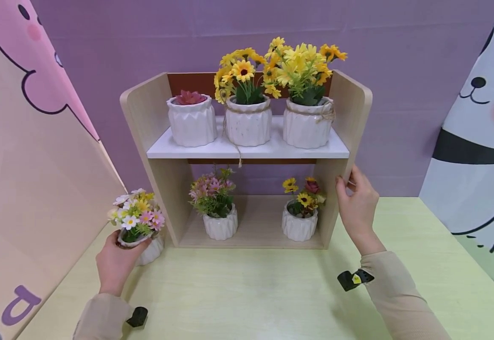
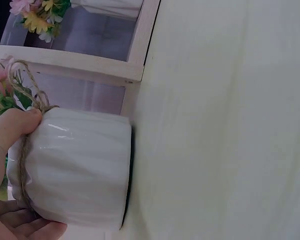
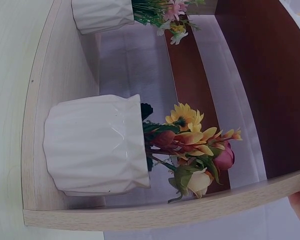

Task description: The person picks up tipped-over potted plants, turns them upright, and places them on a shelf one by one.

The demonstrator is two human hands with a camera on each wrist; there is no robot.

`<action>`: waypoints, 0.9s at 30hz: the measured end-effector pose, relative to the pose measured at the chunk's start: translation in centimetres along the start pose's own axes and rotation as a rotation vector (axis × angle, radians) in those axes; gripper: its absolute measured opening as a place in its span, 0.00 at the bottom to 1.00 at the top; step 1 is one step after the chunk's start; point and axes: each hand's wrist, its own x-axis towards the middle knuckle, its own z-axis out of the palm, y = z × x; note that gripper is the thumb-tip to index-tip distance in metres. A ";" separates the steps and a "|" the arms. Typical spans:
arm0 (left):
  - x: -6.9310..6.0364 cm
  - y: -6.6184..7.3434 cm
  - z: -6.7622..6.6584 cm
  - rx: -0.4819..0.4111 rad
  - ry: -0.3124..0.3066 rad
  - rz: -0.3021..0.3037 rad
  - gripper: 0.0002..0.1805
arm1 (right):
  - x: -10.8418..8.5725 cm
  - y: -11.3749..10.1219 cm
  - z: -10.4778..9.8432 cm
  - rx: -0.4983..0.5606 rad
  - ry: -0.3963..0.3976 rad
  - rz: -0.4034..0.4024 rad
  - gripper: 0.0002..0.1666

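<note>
A white ribbed flowerpot (image 2: 80, 165) with twine round its rim holds white, yellow and pink artificial daisies (image 1: 138, 212). My left hand (image 1: 117, 259) grips this pot by its rim, thumb on one side and fingers on the other, just left of the small wooden shelf (image 1: 248, 243). A thin dark shadow lines the pot's base at the tabletop. On the other side, my right hand (image 1: 359, 203) pinches the front edge of the shelf's right side panel. Only part of that hand enters the right wrist view, at its right edge.
On the upper board stand a succulent pot (image 1: 192, 120) and two yellow-flowered pots, sunflowers (image 1: 248, 120) and daisies (image 1: 308, 123). Below are a pink-flowered pot (image 1: 221, 224) and a pot with sunflowers and a rose (image 1: 299, 224). Patterned panels flank the table (image 1: 238, 293).
</note>
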 end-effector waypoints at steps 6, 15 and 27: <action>-0.4 -0.1 -0.6 -0.036 0.002 -0.030 0.51 | -0.1 -0.1 0.0 0.003 -0.001 0.001 0.15; -1.9 0.7 -1.9 -0.055 0.001 -0.035 0.53 | 0.0 0.0 -0.1 0.000 -0.001 -0.004 0.17; -3.9 1.5 -3.2 0.005 -0.031 0.025 0.52 | 0.0 -0.1 -0.1 -0.002 -0.008 0.003 0.15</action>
